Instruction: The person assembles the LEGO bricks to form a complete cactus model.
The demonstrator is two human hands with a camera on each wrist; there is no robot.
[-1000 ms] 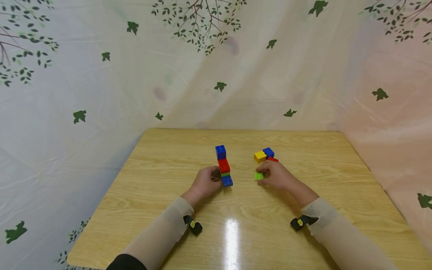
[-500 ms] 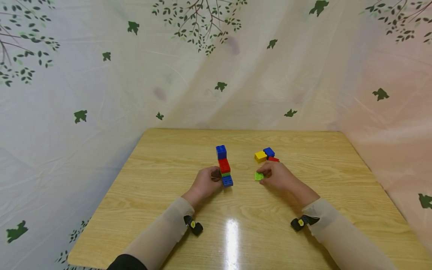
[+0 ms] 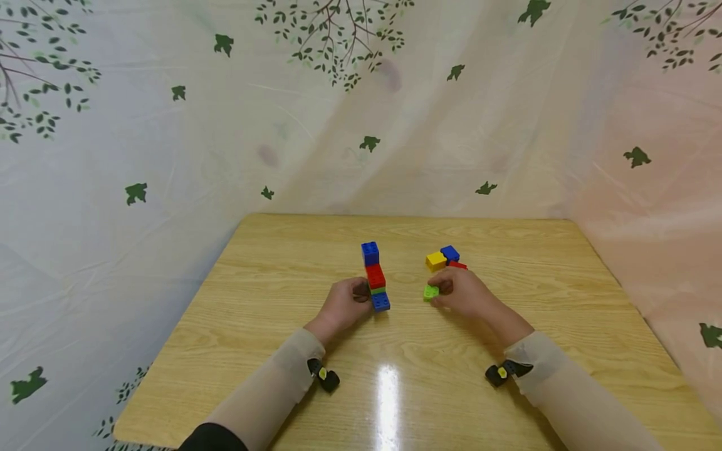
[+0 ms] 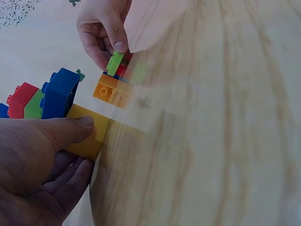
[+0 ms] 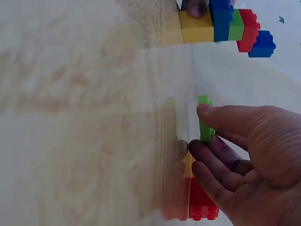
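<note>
My left hand (image 3: 343, 305) grips the yellow bottom brick (image 4: 98, 129) of a toy-brick tower standing on the table. Stacked above that base are a blue brick (image 3: 380, 302), a thin green brick (image 5: 235, 26), a red brick (image 3: 375, 276) and a blue top brick (image 3: 370, 252). Between thumb and fingers, my right hand (image 3: 465, 294) pinches a flat light-green brick (image 5: 203, 127). A small gap shows between this brick and the tabletop in the right wrist view. In the head view the yellow base is hidden.
Just beyond my right hand lie a loose yellow brick (image 3: 436, 261), a blue brick (image 3: 449, 253) and a red brick (image 5: 202, 202), partly covered by the hand. The wooden table (image 3: 271, 388) meets a leaf-patterned cloth (image 3: 316, 156) at its back and sides.
The light-green brick in my right hand has risen slightly and shifted a little left. My left hand and the tower stay in place.
</note>
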